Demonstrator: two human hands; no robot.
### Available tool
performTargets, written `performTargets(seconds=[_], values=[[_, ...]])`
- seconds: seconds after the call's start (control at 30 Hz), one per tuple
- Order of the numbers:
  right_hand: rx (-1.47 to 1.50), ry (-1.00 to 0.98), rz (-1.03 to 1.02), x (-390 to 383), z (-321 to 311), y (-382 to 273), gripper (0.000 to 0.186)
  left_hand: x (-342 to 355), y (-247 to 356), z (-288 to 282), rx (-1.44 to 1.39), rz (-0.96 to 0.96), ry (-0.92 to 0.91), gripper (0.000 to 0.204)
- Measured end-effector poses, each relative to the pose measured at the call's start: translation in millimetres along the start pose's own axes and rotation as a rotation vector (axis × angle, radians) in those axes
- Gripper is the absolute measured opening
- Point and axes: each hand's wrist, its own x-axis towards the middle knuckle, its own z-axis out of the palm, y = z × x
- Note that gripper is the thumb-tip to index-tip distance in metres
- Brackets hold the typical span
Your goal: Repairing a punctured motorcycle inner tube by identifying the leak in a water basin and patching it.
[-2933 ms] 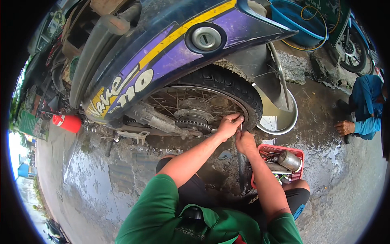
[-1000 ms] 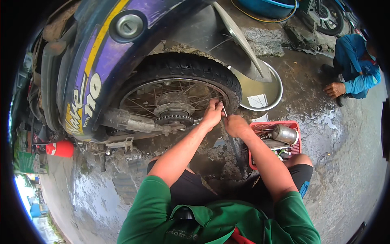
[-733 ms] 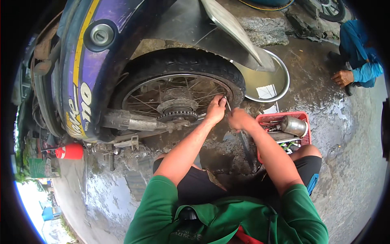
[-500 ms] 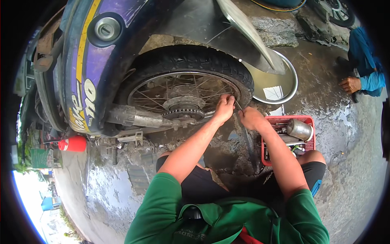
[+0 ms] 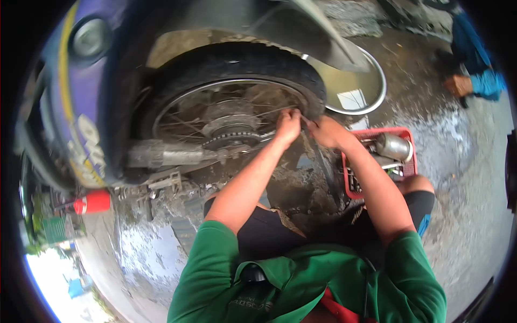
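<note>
Wheel (image 5: 230, 114) lies beyond left hand (image 5: 289, 127) — fingertips bunched at its rim, right hand (image 5: 329, 132) clamped on rod (image 5: 305, 118).

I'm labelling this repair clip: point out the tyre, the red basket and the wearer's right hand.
Tyre (image 5: 237, 61), head view: upper stretch.
Red basket (image 5: 410, 167), head view: right-side wall.
Right hand (image 5: 329, 132), head view: back of it.

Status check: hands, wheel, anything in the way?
Left hand at wheel. Right hand beside it, gripping thin tool. Wheel on bike. Basket partly behind right forearm.
</note>
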Motion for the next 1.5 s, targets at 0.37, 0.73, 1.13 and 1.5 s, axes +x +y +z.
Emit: performTargets(seconds=[0.37,0.73,1.13,1.5], values=[[0.154,-0.054,0.186,4,61,28,0.039,-24,37,11,-0.075,-0.127,-0.085,0.035],[0.008,-0.161,0.059,-4,-25,10,0.032,-27,45,-3,-0.108,-0.244,-0.073,0.032],[0.219,-0.084,0.113,-10,41,32,0.03,-30,43,-1,-0.163,-0.255,-0.063,0.033],[0.121,-0.176,0.064,-10,-21,4,0.028,-30,50,0,-0.197,-0.245,-0.039,0.03]])
